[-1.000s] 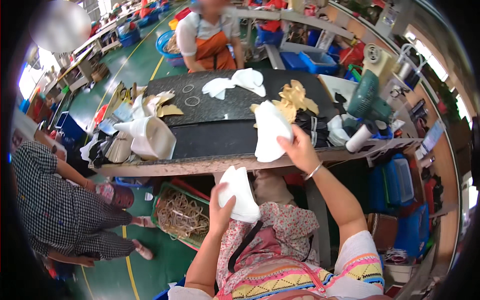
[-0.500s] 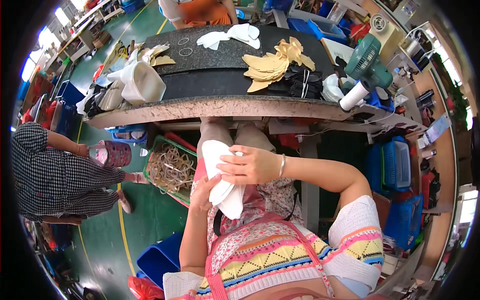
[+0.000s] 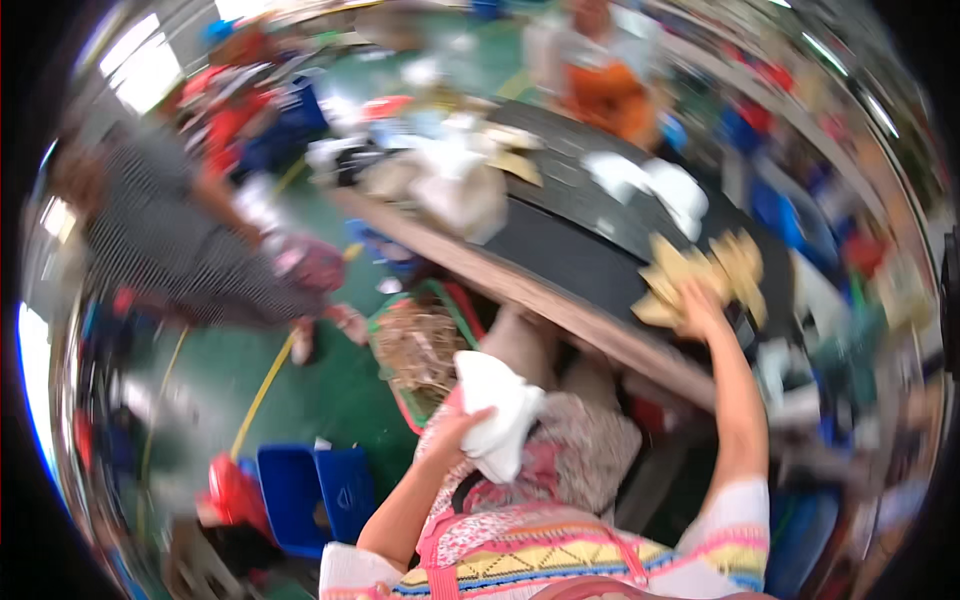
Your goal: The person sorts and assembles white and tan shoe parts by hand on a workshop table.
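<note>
My left hand (image 3: 460, 432) is closed around the edge of a bundle of white, curved flat pieces (image 3: 498, 408) held over my lap. Reaching out to the workbench, my right hand (image 3: 700, 308) touches a fanned pile of tan cut pieces (image 3: 662, 285). Motion blurs its fingers, so whether they grip a piece does not show. Beyond the pile, more white cut pieces (image 3: 655, 190) lie on the dark bench top (image 3: 560, 238).
A green-rimmed basket of tangled strips (image 3: 415, 345) stands beside my knees. Blue bins (image 3: 290, 500) and a red bag (image 3: 235, 490) sit on the floor at left. One person (image 3: 180, 220) stands at left; another, in an orange apron (image 3: 610, 100), is across the bench.
My right hand has left the white pieces and moved up and right to the tan pile. My left hand still holds the white pieces. The whole view has turned and blurred.
</note>
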Motion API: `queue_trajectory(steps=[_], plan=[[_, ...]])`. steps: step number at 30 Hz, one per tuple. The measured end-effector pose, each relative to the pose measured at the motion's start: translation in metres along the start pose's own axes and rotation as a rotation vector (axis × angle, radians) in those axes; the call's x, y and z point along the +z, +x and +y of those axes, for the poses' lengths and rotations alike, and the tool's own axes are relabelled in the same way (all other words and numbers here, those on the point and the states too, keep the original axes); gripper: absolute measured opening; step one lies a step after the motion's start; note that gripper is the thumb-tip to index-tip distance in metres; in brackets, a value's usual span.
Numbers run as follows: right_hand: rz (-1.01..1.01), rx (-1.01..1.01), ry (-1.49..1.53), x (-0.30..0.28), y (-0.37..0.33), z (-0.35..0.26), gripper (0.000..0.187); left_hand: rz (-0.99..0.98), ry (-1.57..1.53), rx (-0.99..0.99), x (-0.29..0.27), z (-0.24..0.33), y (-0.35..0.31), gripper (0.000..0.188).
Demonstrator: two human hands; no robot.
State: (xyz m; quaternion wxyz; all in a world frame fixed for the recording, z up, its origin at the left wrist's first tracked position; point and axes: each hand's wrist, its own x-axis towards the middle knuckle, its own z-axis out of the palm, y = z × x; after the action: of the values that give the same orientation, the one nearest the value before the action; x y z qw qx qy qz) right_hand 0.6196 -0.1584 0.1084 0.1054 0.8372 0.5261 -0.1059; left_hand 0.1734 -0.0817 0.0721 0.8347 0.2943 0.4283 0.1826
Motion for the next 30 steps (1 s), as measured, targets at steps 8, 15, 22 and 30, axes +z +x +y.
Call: queue_trajectory(steps=[8,15,22,30], plan=[[0.069,-0.001,0.047,0.032,0.006,0.045,0.083,0.027,-0.261,0.01,0.013,-0.035,-0.011,0.042],[-0.031,-0.035,-0.02,0.025,0.008,0.052,0.072,0.088,-0.388,0.039,0.005,-0.065,-0.012,0.038],[0.269,-0.055,0.29,0.012,0.053,0.064,0.038,0.16,-0.38,0.044,-0.028,-0.068,-0.024,0.037],[0.705,-0.023,0.409,-0.048,-0.005,0.069,0.038,0.016,-0.34,0.052,-0.006,-0.068,-0.003,0.051]])
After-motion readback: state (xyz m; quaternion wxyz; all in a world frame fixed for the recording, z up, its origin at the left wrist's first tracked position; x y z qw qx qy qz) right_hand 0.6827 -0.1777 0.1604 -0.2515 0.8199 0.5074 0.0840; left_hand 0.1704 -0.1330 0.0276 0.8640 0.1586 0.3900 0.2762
